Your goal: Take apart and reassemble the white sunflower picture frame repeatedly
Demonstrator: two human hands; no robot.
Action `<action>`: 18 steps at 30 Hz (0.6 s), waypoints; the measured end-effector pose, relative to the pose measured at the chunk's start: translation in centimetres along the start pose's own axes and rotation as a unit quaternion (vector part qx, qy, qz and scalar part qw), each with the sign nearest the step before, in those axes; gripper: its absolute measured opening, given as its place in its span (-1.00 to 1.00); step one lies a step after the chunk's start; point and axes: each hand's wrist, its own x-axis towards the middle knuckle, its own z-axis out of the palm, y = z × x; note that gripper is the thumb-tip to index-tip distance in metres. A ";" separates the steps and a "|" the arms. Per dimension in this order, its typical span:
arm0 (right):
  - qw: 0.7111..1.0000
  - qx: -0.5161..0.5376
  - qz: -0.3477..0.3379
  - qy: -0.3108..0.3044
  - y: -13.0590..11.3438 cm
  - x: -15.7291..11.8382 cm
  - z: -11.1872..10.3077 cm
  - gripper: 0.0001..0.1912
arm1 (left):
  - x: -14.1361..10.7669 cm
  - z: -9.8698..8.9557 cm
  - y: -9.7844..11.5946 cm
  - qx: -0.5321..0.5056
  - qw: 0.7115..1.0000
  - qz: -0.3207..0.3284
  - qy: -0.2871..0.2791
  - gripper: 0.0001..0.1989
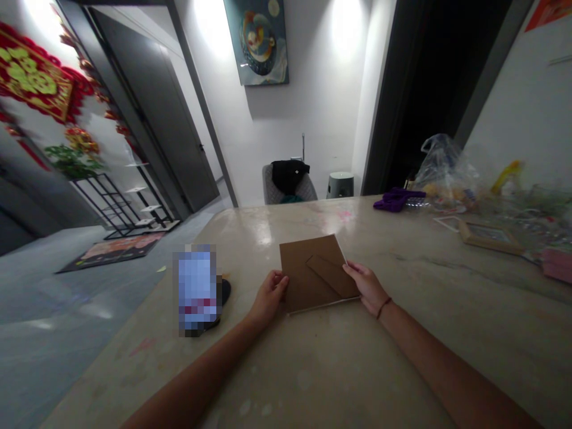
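A brown picture frame [308,286] is held just above or on the table, its back facing me; I cannot tell if it touches the surface. A slanted stand flap shows on that back, and a thin pale edge runs along the right and near sides. My left hand [270,293] pinches the left edge, thumb on the brown backing. On the opposite side, my right hand [367,287] grips the right edge with its thumb over the back. The fingers beneath the frame are hidden.
A phone with a blurred screen [196,289] stands upright on the marble-look table [304,369] at left. Toward the right lie a wooden frame [491,239], a purple cloth item [395,200], a clear plastic bag [447,173] and a pink block [557,263]. Beyond the table stands a chair [269,185].
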 end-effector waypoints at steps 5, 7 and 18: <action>0.999 -0.001 0.016 -0.045 0.5 0.5 -0.6 -0.62 | 0.1 -0.2 -0.3 0.000 0.999 0.008 0.034 -0.68; 0.998 -0.059 -0.013 -0.021 0.7 0.7 -0.6 -0.60 | 0.2 -0.3 -0.3 0.003 0.999 0.006 0.044 -0.68; 0.989 -0.121 -0.082 0.004 1.1 0.5 -0.3 -0.55 | 0.1 -0.9 0.2 -0.096 0.994 -0.047 0.030 -0.57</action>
